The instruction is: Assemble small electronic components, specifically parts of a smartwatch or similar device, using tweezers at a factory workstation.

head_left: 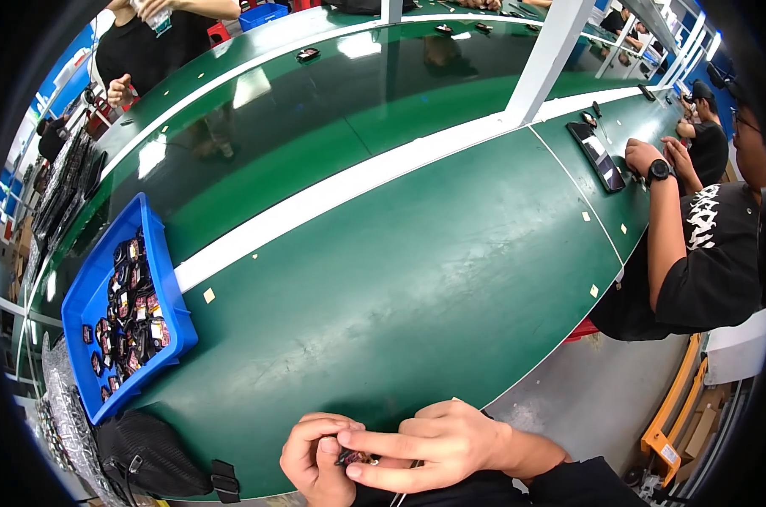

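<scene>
My left hand (315, 460) and my right hand (438, 444) meet at the near edge of the green workbench (400, 279). Together they pinch a small dark part (355, 459) with a bit of reddish colour, mostly hidden by my fingers. My left fingers curl around it from the left. Right thumb and forefinger close on it from the right. A thin light cord (400, 494) hangs below the hands.
A blue tray (91, 296) of several small dark parts sits at the left. A black mesh pouch (150, 452) lies near it. A person in black (696, 245) works at the right beside a dark tablet-like panel (599, 156). Another person (146, 42) stands at the far left.
</scene>
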`<state>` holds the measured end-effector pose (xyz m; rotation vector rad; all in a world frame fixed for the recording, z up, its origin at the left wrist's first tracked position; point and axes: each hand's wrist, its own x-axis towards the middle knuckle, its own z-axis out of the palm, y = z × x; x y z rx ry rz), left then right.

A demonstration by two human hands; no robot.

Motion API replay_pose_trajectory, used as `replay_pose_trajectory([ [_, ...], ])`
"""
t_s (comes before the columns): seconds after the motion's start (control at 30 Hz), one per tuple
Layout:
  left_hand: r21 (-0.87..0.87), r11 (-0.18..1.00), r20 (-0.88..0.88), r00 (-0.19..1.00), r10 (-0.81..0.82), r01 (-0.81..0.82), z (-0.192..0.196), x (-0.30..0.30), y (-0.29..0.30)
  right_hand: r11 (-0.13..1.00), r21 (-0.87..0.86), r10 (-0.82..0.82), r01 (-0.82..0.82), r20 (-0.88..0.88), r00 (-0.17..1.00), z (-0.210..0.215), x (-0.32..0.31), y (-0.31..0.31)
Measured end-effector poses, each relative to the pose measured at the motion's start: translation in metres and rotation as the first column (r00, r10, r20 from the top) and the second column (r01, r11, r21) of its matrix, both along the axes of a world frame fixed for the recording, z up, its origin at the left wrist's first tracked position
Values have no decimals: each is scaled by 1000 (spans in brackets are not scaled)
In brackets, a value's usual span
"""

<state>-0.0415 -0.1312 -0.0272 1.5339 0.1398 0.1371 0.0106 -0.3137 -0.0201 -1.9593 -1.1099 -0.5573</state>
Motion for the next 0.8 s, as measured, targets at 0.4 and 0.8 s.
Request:
replay_pose_trajectory([
  [0.4, -264, 835, -266, 796, -544, 483, 40, 19, 22, 998, 21, 53, -53, 2, 999, -8, 3, 2],
  [0.8, -740, 662, -18, 980, -198, 120, -8, 6, 13, 991, 49, -98, 121, -331, 939, -6, 3, 4],
])
